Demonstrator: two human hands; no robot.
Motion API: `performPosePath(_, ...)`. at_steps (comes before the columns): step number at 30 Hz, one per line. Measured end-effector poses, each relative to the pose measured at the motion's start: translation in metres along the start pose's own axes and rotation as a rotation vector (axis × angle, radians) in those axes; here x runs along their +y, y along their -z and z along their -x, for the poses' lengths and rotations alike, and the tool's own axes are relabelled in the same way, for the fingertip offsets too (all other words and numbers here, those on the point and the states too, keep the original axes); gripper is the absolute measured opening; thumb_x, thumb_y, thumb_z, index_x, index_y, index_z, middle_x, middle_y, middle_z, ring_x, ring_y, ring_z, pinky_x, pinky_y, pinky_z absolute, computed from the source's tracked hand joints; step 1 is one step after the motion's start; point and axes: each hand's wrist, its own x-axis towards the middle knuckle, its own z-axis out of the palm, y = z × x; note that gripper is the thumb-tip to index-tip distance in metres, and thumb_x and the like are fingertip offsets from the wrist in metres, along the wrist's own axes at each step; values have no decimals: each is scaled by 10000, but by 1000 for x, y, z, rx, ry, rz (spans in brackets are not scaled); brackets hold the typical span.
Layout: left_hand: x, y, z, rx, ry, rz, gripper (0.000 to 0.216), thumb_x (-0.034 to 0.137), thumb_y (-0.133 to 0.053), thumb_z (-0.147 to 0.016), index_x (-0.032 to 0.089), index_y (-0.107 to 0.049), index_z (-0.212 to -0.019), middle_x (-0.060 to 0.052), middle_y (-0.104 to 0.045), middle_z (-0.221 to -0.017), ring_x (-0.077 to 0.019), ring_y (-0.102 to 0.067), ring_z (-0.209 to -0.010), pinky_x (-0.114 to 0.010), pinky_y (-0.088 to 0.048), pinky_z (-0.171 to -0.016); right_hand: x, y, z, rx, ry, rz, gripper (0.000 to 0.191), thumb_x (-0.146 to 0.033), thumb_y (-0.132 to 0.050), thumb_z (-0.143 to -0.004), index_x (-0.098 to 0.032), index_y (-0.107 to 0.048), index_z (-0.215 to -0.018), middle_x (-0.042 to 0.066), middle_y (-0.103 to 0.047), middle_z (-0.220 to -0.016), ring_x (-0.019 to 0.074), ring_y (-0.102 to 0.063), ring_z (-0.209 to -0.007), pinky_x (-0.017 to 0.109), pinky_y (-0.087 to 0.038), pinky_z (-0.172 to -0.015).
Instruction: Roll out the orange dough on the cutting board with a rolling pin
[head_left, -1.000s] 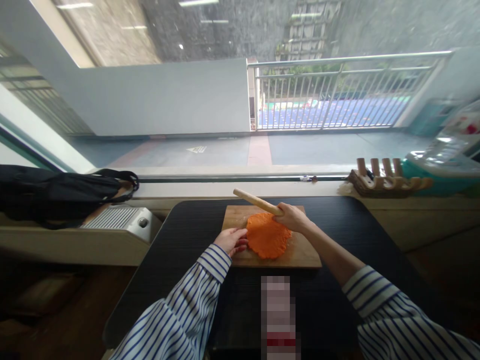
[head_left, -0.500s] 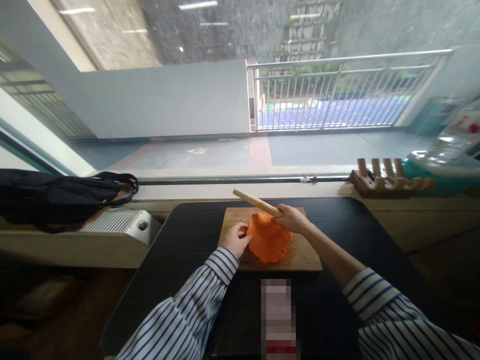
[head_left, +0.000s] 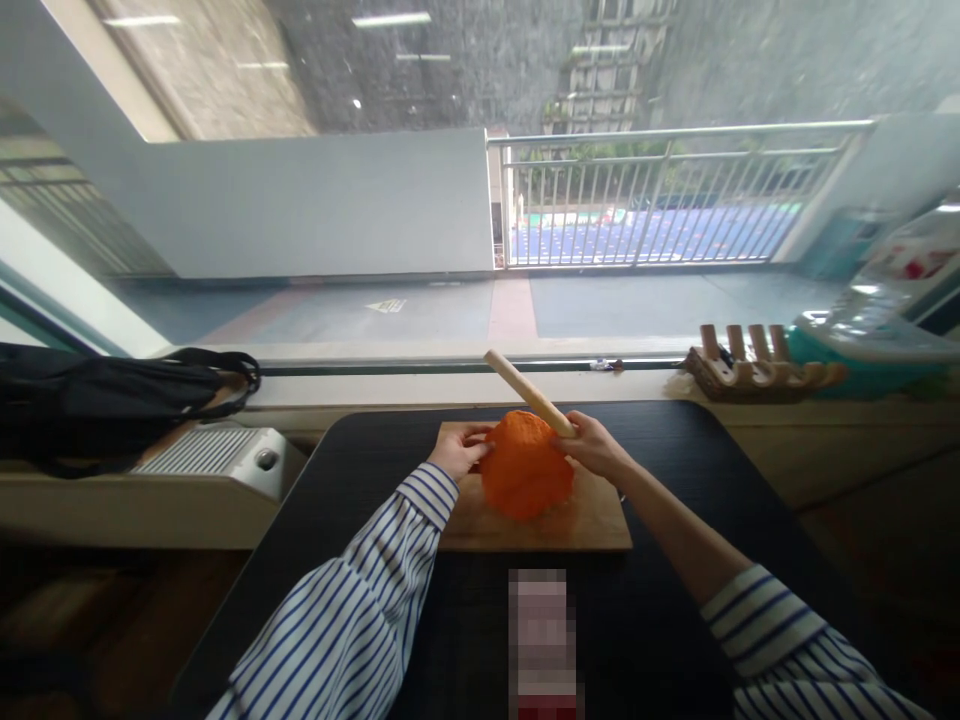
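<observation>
A flattened round of orange dough (head_left: pixel 527 470) is partly lifted above a wooden board (head_left: pixel 465 525). My left hand (head_left: pixel 459 452) pinches the dough's left edge, with the thumb in front and the fingers behind. A pale wooden rolling pin (head_left: pixel 525 390) slants up to the left beyond the dough, its near end gripped in my right hand (head_left: pixel 596 445). The fingertips of that same hand touch the dough's upper right edge. Dough hides the middle of the board.
The board lies on a dark table (head_left: pixel 375 470) before a window sill. On the sill stand a wooden rack (head_left: pixel 750 375) and a teal container (head_left: pixel 870 360) at right. A black bag (head_left: pixel 112 405) and a white slatted unit (head_left: pixel 217 455) are at left. A pixelated patch covers the near side.
The dough has been raised off the board at its edge, showing another face. My left hand has moved up along its side. The rolling pin now tilts more steeply in my right hand.
</observation>
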Motion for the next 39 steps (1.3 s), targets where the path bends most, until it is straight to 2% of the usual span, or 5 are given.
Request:
performPosePath(8, -4, -23, -32, 51, -10, 15, 327, 218, -838, -542, 152, -617, -775, -19, -686, -688, -144, -657, -670, -286, -543, -641, 14, 9, 28, 15, -145, -114, 180, -247, -596, -679, -200, -523, -836, -43, -549, -647, 116, -574, -540, 207, -447, -457)
performPosePath(22, 3, -34, -23, 112, -58, -103, 57, 80, -586, -786, 129, -576, -812, -65, -680, -758, -122, -651, -649, -309, -554, -686, 15, 22, 58, -60, -142, 420, 126, -330, -552, -764, -232, -570, -842, -18, -621, -715, 145, -567, -639, 226, -335, -532)
performPosePath(28, 18, -18, 0, 233, -300, -285, 225, 207, -616, -764, 165, -602, -985, -86, -643, -1075, -203, -595, -1026, -337, -478, -911, -5, 36, 66, -71, -2, 752, 196, -432, -535, -809, -270, -597, -898, 13, -588, -839, 157, -558, -685, 250, -292, -556)
performPosePath(33, 14, -4, 31, 119, -733, -957, 293, 389, -467, -871, 173, -617, -999, -109, -632, -1114, -241, -536, -1104, -396, -386, -988, -19, 24, 59, -262, 235, 736, 213, -459, -543, -826, -253, -597, -835, 7, -610, -824, 144, -550, -675, 266, -299, -571)
performPosePath(39, -10, 11, 45, 139, -659, -1426, 442, 437, -298, -931, 169, -611, -770, -88, -635, -766, -210, -575, -757, -333, -402, -694, -28, 2, 40, -339, 379, 778, 261, -506, -588, -803, -252, -604, -865, -5, -635, -803, 144, -555, -702, 257, -321, -598)
